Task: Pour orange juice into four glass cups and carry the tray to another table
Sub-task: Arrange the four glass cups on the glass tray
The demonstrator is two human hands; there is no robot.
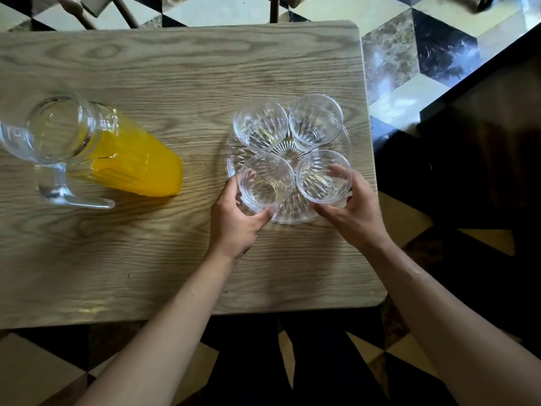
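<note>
Nothing poured yet: all 4 glass cups are empty and sit on the clear cut-glass tray [288, 213] at 3 o'clock on the wooden table [164, 68]. Left hand [237, 218] curls round the near-left cup [265, 183]; right hand [348, 212] curls round the near-right cup [323, 176]. Far-left cup [260, 124] and far-right cup [315, 121] are untouched. Juice pitcher [96, 150], well apart at 9 o'clock, is roughly half full. Left to do: 4 pours, then carry. Tray is near the table's right edge, so little room there; bare tabletop lies btwn pitcher and tray.
</note>
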